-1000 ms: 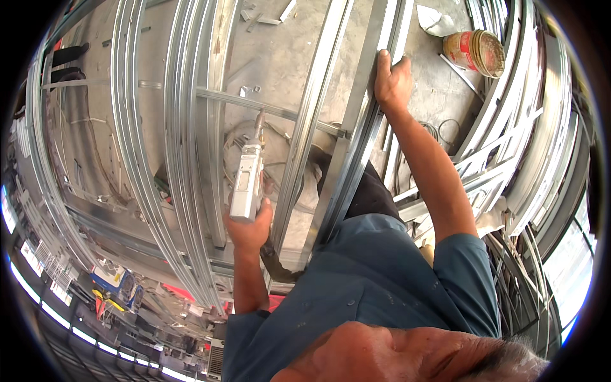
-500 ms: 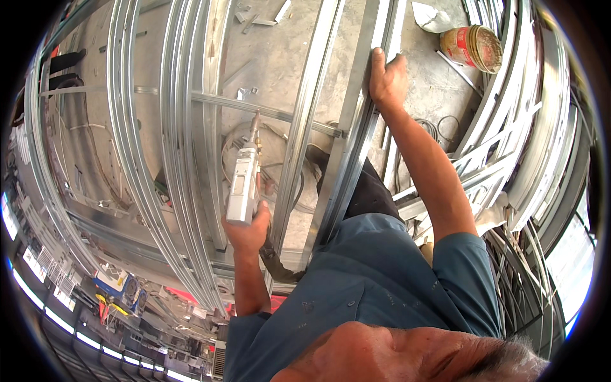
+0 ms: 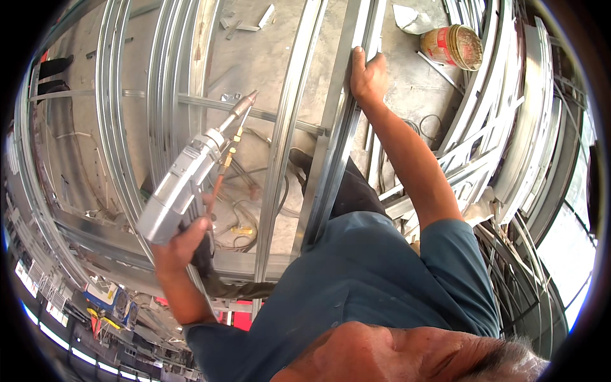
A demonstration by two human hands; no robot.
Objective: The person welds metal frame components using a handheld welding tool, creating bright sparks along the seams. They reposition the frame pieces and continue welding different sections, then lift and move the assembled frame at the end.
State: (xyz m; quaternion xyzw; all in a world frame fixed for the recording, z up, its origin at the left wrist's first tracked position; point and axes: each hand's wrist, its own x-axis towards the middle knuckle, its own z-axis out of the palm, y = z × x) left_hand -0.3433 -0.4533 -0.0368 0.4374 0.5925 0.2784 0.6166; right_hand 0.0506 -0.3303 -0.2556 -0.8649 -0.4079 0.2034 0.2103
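Observation:
My left hand (image 3: 181, 245) is wrapped round the handle of a welding gun (image 3: 184, 172). The gun has a boxy silver-grey body, a thin tube with brass fittings along its side and a copper-coloured nozzle. Its tip points up and to the right, above a thin metal crossbar (image 3: 261, 113). Some of my left fingers are hidden behind the gun. A dark sleeved cable (image 3: 238, 290) runs from its grip toward my body. My right hand (image 3: 369, 76) grips the top of a long galvanised metal rail (image 3: 337, 127), thumb on the near side.
Several more long rails (image 3: 114, 127) stand parallel on the left. A stained bucket (image 3: 455, 48) lies at the upper right, beside piled metal lengths (image 3: 484, 127). Hoses (image 3: 238, 226) and metal offcuts (image 3: 261, 19) lie on the concrete floor. Another person's dark shoes (image 3: 56, 76) show at far left.
My left hand has moved left and the welding gun has swung nearer to view, its nozzle now tilted up and rightward. My right hand keeps its hold on the rail.

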